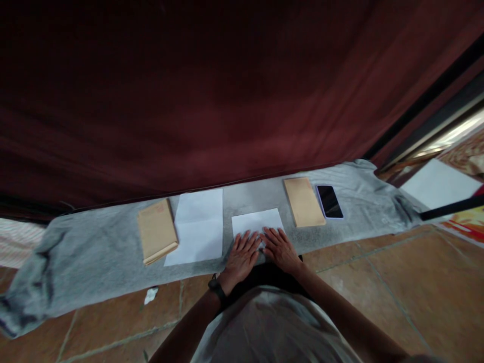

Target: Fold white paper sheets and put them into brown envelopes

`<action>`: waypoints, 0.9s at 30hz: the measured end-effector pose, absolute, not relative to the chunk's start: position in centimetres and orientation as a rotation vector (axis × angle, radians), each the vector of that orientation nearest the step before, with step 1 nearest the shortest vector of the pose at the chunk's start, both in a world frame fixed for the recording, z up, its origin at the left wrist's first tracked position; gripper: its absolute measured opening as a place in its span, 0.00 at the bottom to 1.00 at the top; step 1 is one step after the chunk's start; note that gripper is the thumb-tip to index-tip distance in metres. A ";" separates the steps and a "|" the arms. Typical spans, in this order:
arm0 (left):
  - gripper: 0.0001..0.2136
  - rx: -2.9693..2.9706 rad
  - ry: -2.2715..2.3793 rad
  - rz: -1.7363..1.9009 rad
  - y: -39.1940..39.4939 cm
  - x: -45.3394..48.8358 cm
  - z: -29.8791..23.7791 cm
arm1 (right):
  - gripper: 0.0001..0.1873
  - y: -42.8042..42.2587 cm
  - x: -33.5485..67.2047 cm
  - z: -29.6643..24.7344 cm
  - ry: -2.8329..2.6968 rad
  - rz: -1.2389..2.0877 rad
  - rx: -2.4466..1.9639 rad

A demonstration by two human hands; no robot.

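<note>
Together, two hands [242, 258] [280, 250] rest on one of two white papers [257, 220] [200, 222].

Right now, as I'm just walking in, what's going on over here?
A person has the left hand and right hand spread flat, side by side, on the near part of a small white paper, which lies on a gray cloth. To the left are a larger white sheet and a tan paper bundle; to the right, a flat tan paper piece and a phone with a dark screen. Neither hand is gripping anything.
</note>
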State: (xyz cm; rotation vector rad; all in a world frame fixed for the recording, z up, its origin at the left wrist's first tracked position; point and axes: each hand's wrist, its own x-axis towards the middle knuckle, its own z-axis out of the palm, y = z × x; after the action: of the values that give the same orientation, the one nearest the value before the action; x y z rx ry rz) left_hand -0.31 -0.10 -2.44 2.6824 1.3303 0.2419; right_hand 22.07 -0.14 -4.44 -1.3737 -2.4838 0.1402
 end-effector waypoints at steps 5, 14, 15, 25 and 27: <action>0.22 2.564 1.431 0.351 1.7 1.4 -2.6 | 0.27 -0.9 22.9 -4.0 -2.524 0.153 -1.285; 0.24 2.587 1.489 0.325 5.9 2.9 -4.2 | 0.25 -0.9 22.9 -4.0 -2.513 0.128 -1.265; 0.24 2.582 1.496 0.333 6.2 2.8 -4.2 | 0.26 -0.9 22.9 -4.0 -2.515 0.125 -1.268; 0.24 2.535 1.629 0.327 3.9 1.4 -3.8 | 0.30 -1.1 22.9 -4.5 -2.566 0.062 -1.271; 0.24 2.558 1.617 0.313 2.4 0.9 -4.0 | 0.30 -1.1 23.0 -4.5 -2.569 0.057 -1.261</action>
State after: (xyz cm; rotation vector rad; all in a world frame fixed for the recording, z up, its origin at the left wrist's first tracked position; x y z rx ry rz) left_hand 0.93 2.39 -4.01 2.5583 1.6169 0.3128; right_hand 22.99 -1.06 -4.53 -1.2612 -2.5690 0.0573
